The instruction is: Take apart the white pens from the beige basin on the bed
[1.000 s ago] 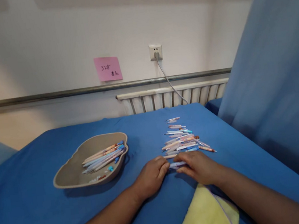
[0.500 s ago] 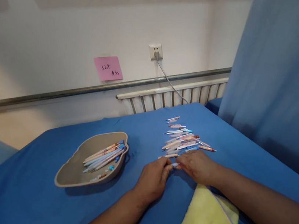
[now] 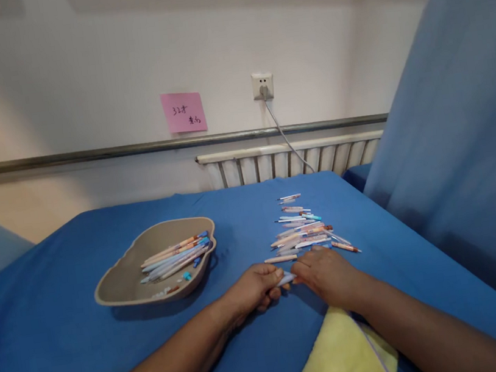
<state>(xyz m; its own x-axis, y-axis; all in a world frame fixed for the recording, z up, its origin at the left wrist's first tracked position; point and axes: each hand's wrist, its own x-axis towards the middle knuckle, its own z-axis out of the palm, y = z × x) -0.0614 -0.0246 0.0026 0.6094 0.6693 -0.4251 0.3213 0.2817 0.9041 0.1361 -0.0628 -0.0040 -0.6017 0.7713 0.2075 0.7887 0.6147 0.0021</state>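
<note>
My left hand [image 3: 257, 286] is closed around a pale bluish-white pen barrel [image 3: 285, 278], thumb on top. Opposite it, my right hand [image 3: 329, 276] has its fingers bent at the barrel's other end; its fingertips are partly hidden. Just beyond both hands lies a loose pile of pens and pen parts [image 3: 301, 239], in white, peach, brown and blue. The nearest of these, a peach pen barrel [image 3: 280, 259], lies crosswise above my left hand. To the left stands a beige leaf-shaped tray [image 3: 122, 290], with several pens [image 3: 177, 258] and small caps or tips [image 3: 187, 276] inside.
A blue cloth [image 3: 57, 336] covers the table. Below my right wrist is a yellow towel [image 3: 341, 357]. A blue curtain [image 3: 463, 137] hangs at the right. Behind the table are a white radiator [image 3: 271, 150], a plugged-in cord [image 3: 284, 134] and a pink note [image 3: 183, 112].
My left hand has turned and drawn slightly back, so its thumb now lies on top and more of the pale barrel shows. My right hand stays nearly in place.
</note>
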